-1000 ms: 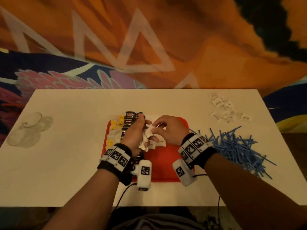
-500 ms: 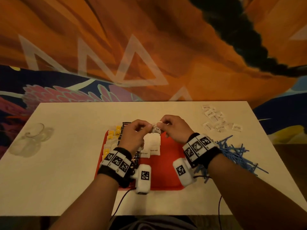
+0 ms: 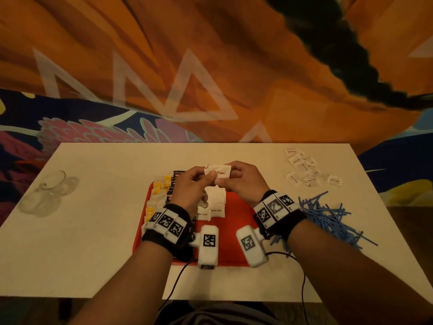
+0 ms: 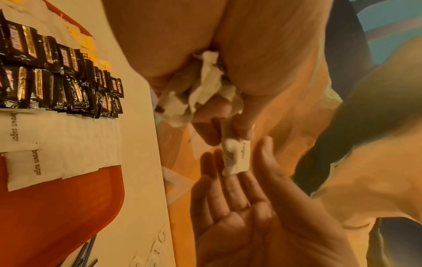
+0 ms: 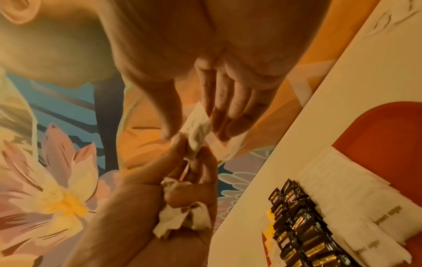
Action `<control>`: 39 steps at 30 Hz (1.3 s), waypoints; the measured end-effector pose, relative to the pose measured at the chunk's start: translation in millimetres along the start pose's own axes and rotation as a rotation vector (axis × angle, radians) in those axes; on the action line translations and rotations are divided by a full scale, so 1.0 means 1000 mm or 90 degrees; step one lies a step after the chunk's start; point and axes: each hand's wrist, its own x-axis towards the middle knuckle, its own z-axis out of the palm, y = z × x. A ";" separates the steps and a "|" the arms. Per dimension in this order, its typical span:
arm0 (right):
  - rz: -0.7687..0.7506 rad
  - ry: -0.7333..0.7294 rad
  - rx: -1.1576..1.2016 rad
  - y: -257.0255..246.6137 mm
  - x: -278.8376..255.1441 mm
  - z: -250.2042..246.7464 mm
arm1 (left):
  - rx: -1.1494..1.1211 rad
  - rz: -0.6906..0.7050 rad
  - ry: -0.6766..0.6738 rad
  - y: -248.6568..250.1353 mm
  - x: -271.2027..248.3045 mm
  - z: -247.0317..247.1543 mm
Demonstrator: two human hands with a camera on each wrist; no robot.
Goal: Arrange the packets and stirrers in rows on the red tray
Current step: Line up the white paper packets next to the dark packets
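The red tray point(image 3: 234, 207) holds rows of yellow tea packets point(image 3: 161, 186), black coffee packets point(image 4: 57, 72) and white brown-sugar packets point(image 3: 215, 205). Both hands are raised above the tray's far edge. My left hand point(image 3: 208, 175) keeps a crumpled bunch of white sugar packets point(image 4: 205, 86) in its palm and pinches one sugar packet point(image 3: 220, 171) between thumb and forefinger. My right hand point(image 3: 230, 174) meets it, its thumb and fingertips point(image 4: 265, 150) closing on the other end of that packet point(image 5: 197, 124). Blue stirrers point(image 3: 332, 219) lie heaped on the table, right of the tray.
Several loose white packets point(image 3: 304, 170) are scattered at the table's far right. A clear glass object point(image 3: 46, 193) lies at the left. The tray's near and right parts show bare red. Wrist cables hang over the table's front edge.
Both hands have lifted from the tray's surface toward its far edge. A single sugar packet, drawn out of the left hand's bunch, is now held between the two hands.
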 end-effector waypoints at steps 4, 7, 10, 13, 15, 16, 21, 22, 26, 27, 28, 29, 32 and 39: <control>-0.003 0.014 -0.014 0.004 0.001 0.001 | -0.050 0.002 0.072 0.003 -0.001 -0.005; 0.003 0.001 -0.003 0.004 -0.001 0.003 | -0.013 0.034 0.093 0.003 -0.001 -0.007; 0.007 -0.015 0.009 0.005 0.001 0.007 | 0.013 0.051 0.076 0.000 0.000 -0.007; 0.013 -0.030 0.017 0.009 0.003 0.011 | 0.071 0.083 0.080 -0.001 0.001 -0.006; 0.031 -0.028 0.041 0.010 0.004 0.014 | 0.094 0.113 0.097 -0.002 0.003 -0.006; 0.043 -0.023 0.059 0.009 0.004 0.016 | 0.112 0.130 0.106 -0.004 0.004 -0.008; 0.079 0.033 0.097 0.016 0.008 0.025 | 0.145 0.146 0.111 -0.010 0.007 -0.010; 0.084 0.030 0.099 0.018 0.008 0.026 | 0.141 0.141 0.114 -0.011 0.007 -0.010; 0.099 -0.002 0.035 0.032 0.006 0.026 | 0.162 0.117 0.141 -0.023 0.013 -0.016; 0.104 0.000 0.024 0.037 0.006 0.026 | 0.170 0.103 0.144 -0.027 0.016 -0.018; 0.112 0.007 0.026 0.040 0.006 0.026 | 0.186 0.092 0.147 -0.032 0.018 -0.021; 0.117 0.014 0.035 0.045 0.006 0.027 | 0.205 0.088 0.154 -0.038 0.021 -0.023; 0.153 0.017 0.059 0.058 0.008 0.032 | 0.251 0.096 0.170 -0.052 0.024 -0.025; 0.237 0.045 0.005 0.116 0.020 0.035 | 0.364 0.004 0.162 -0.088 0.031 -0.044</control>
